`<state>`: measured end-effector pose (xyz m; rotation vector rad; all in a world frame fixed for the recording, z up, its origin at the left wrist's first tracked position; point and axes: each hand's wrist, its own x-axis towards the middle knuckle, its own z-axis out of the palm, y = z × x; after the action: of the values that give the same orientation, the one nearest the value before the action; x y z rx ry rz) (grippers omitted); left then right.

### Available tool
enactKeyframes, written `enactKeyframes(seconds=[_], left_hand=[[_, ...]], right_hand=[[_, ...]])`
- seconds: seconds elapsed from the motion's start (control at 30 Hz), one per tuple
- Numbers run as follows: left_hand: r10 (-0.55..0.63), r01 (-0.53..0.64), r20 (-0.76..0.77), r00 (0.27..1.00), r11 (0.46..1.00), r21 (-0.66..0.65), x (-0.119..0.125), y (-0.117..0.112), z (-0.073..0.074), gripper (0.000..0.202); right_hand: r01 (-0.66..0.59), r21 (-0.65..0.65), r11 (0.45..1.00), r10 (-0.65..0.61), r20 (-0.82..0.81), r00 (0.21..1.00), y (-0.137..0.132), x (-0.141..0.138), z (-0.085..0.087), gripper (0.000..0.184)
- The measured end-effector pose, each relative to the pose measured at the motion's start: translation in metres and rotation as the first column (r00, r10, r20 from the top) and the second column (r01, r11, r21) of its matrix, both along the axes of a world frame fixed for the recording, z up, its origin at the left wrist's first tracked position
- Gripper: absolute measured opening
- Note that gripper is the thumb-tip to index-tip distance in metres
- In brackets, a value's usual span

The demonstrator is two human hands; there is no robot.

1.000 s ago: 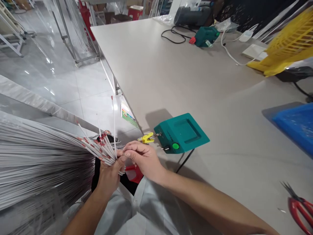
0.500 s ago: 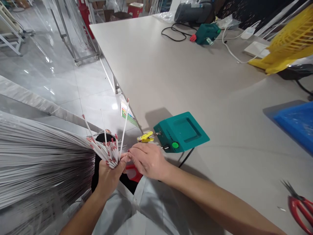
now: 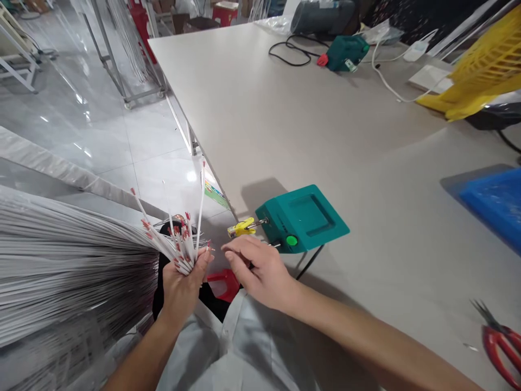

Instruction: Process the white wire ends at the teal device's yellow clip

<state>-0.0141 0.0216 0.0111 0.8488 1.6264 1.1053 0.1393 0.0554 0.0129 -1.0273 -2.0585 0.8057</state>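
My left hand (image 3: 181, 285) is closed around a bundle of white wires (image 3: 183, 247) with red tips, a few of which stick up above the rest. One short wire end with a reddish tip (image 3: 209, 245) shows by the left thumb. My right hand (image 3: 260, 269) is just to the right of it, fingers curled and slightly apart, with nothing visible between thumb and forefinger. Beyond the right hand, a teal device (image 3: 280, 231) with a green button lies at the table edge. A yellow clip (image 3: 243, 228) is attached to its metal prong.
A mass of white wires (image 3: 73, 260) hangs at the left. On the table (image 3: 285, 119) are red-handled scissors (image 3: 499, 339), a blue tray (image 3: 496, 201), a yellow fan-like object (image 3: 484, 65) and another green device (image 3: 345, 53). Below is a red stool (image 3: 226, 285).
My right hand has moved right, away from the left thumb, and its fingers have parted from the wire end. The left hand with the bundle has shifted slightly left.
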Motion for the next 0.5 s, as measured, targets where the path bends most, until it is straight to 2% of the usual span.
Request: enactKeyframes(seconds=[0.13,0.3,0.5], left_hand=[[-0.066,0.066,-0.005,0.998,0.997,0.044,0.003,-0.003,-0.001,0.020],[-0.053,0.053,0.007,0.999,0.998,0.026,0.004,-0.004,-0.001,0.023],[-0.055,0.055,-0.009,0.998,0.998,0.036,0.005,0.000,0.003,0.022]], right_hand=[[0.003,-0.065,0.998,-0.005,-0.020,1.000,0.003,-0.007,0.000,0.017],[0.040,-0.122,0.992,-0.044,-0.026,0.999,0.007,-0.016,0.000,0.013],[-0.015,0.005,1.000,0.015,-0.019,1.000,0.010,-0.019,-0.006,0.022]])
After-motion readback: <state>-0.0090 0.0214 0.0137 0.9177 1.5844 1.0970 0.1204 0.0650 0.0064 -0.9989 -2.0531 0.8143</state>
